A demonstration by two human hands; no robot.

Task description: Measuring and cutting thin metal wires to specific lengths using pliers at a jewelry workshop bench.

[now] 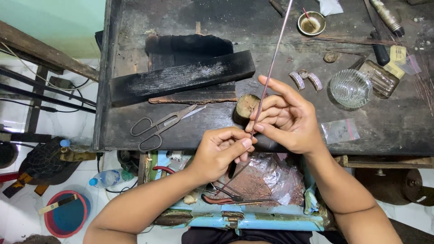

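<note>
Pinched a thin metal rod point(272, 61) between the fingers point(264, 129) of the right hand point(285, 119), low on its length, the index finger stretched up along it. Closed the left hand point(219, 151) around the rod's lower end too, thumb and index finger tip point(246, 143) pressed together just under the right-hand grip. Ran slanting from the hands up and away over the dark work surface point(384, 131), past the top edge of the view.

Just behind the right fingers, on the surface: a short round wooden stump point(244, 108). Left of it, metal shears point(158, 124), lying flat with blades toward the stump. Beyond those, a charred black wooden block point(181, 77), laid aslant over a darker slab. To the right, well apart from the hands: 2 small curved stone-set pieces point(306, 80), a clear ribbed glass dish point(350, 88), a small clear plastic bag point(340, 131), and farther back a small brass bowl point(311, 23).

Below the hands, an open drawer point(244, 220) with a blue front edge, holding red-handled pliers point(221, 199) and crumpled clear plastic point(278, 178).
</note>
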